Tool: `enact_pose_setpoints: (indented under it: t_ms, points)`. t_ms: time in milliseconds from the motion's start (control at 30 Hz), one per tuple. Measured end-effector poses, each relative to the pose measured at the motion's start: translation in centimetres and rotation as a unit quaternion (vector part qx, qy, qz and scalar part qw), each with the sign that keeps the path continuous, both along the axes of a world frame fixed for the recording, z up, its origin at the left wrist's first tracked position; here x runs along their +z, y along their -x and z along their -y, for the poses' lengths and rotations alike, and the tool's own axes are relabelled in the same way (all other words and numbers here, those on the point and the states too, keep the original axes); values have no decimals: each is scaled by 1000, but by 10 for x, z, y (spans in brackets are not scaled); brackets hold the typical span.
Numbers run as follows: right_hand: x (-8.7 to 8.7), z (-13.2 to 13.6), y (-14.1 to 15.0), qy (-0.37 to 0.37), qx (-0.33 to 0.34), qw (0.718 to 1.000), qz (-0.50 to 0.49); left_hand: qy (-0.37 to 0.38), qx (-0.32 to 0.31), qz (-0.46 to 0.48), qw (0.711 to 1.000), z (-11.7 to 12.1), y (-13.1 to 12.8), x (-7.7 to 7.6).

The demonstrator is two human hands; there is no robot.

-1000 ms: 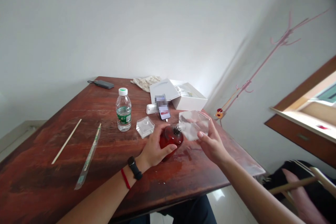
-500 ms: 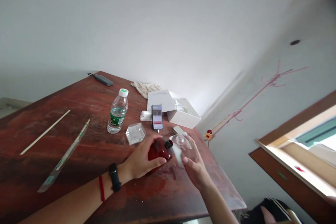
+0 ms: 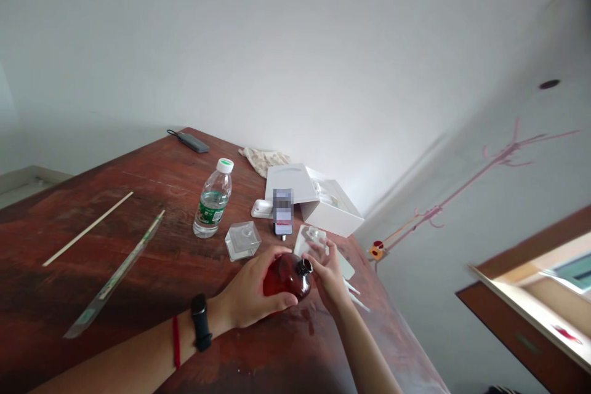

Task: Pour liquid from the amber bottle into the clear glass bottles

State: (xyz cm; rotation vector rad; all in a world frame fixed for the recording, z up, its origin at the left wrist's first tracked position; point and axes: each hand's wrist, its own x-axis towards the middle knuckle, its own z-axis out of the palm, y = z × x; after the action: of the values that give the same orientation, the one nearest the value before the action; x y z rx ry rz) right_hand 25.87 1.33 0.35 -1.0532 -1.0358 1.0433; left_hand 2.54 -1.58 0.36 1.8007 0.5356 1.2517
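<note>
My left hand (image 3: pixel 252 290) wraps around a dark red glass bottle (image 3: pixel 286 277) with a black neck, holding it just above the wooden table (image 3: pixel 138 240). My right hand (image 3: pixel 329 276) grips a square clear glass bottle (image 3: pixel 310 243) by its lower part, close behind the red bottle's neck. The two bottles look very close, but I cannot tell whether they touch. Left of my hands, a second clear glass block or bottle (image 3: pixel 242 241) stands on the table.
A water bottle (image 3: pixel 212 200) stands beyond my hands, next to a phone (image 3: pixel 282 215) and an open white box (image 3: pixel 323 200). Two sticks (image 3: pixel 87 229) (image 3: pixel 113 274) lie at left. A cloth (image 3: pixel 263 160) and power bank (image 3: pixel 194 143) lie at the far edge.
The clear bottle has turned from lying sideways, neck toward the red bottle, to a more upright position. My right hand has moved in closer to my left, and the view has swung.
</note>
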Motion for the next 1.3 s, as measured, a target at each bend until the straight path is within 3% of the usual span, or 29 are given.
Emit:
enact_pose_setpoints:
  t_ms: [167, 367, 767, 1300]
  points:
    - [-11, -20, 9, -8, 14, 1000, 11, 5, -4, 1, 1000, 3, 2, 1]
    - [-24, -15, -1, -51, -21, 995, 79, 13, -7, -11, 1000, 9, 0, 2]
    - [-24, -11, -1, -59, 0, 992, 109, 2, -19, -37, 999, 5, 0, -1]
    - [-39, -26, -11, -42, -66, 983, 164, 4, -14, -70, 997, 7, 2, -1]
